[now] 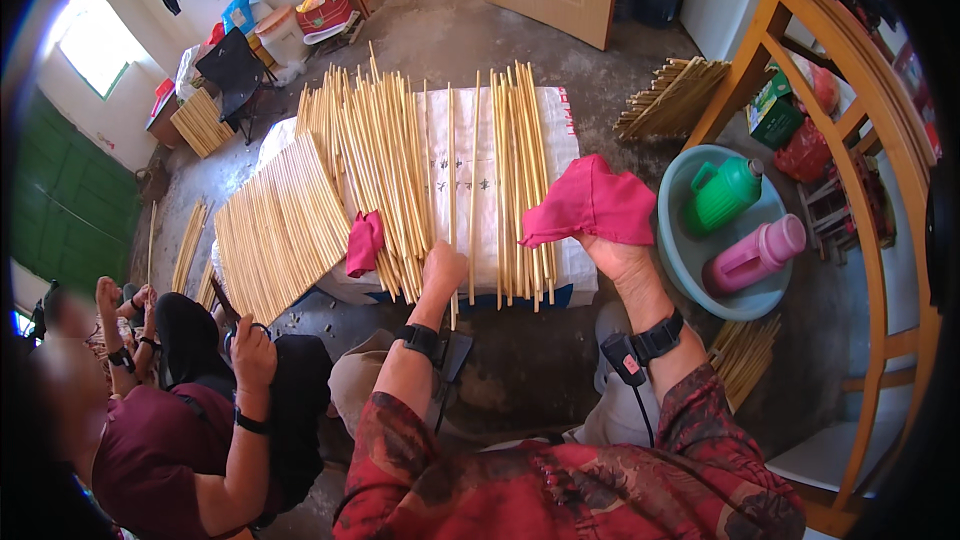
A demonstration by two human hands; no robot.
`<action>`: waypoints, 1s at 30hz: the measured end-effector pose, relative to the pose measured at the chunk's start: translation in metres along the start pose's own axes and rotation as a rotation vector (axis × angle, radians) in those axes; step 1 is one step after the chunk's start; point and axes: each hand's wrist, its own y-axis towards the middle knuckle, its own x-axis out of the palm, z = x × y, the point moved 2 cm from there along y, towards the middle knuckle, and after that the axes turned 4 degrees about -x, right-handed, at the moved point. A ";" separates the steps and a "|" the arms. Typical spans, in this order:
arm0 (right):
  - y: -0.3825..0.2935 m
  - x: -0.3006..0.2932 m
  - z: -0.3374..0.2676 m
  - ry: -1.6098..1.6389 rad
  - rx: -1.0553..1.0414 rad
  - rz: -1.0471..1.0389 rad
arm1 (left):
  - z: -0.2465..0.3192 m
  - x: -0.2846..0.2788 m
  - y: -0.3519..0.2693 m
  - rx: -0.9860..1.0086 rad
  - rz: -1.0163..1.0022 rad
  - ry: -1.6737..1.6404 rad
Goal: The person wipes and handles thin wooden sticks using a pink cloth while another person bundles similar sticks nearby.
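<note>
My left hand (445, 268) is closed around a thin pale cane stick (451, 157), which runs away from me over a white woven sack (559, 150). My right hand (619, 255) holds up a pink cloth (600, 202) that covers its fingers, above the right end of the sack. Between the hands, one loose stick (475, 187) lies beside a small group of sticks (517, 180). Left of my left hand is a thick pile of sticks (382, 180), with a smaller pink cloth (364, 244) on its near end.
A flat layer of sticks (281, 229) lies at the left. Nearby sits a co-worker (172, 435) holding scissors (225, 307); other people's hands show beyond. At right, a blue basin (667, 240) holds green (724, 195) and pink (754, 255) thermos flasks beside a wooden frame (862, 202).
</note>
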 end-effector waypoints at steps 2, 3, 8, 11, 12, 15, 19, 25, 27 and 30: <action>-0.001 0.000 0.000 0.016 -0.005 0.006 | -0.005 0.004 0.001 0.013 -0.006 -0.037; -0.002 0.001 0.000 0.034 -0.010 0.014 | -0.007 0.006 0.001 0.052 0.035 -0.053; -0.002 -0.003 0.005 0.004 -0.020 0.048 | -0.010 0.023 0.001 0.040 -0.104 -0.486; -0.003 -0.001 0.002 0.011 -0.017 0.038 | -0.002 0.031 -0.001 0.054 -0.205 -0.601; -0.003 -0.001 0.002 0.012 -0.023 0.033 | -0.001 0.034 0.000 0.048 -0.201 -0.617; -0.001 -0.008 0.003 0.027 -0.031 0.081 | 0.000 0.038 -0.001 0.001 -0.274 -0.759; 0.000 -0.009 0.002 -0.008 -0.033 0.089 | 0.007 0.030 -0.009 -0.044 -0.322 -0.872; 0.001 -0.003 0.006 0.006 -0.019 0.042 | 0.010 0.001 -0.028 0.024 -0.231 -0.978; 0.001 -0.004 0.007 0.017 -0.012 0.056 | 0.024 -0.015 -0.040 0.135 -0.226 -1.029; 0.001 0.002 0.018 -0.061 0.008 0.053 | 0.048 -0.030 -0.063 0.228 -0.224 -0.997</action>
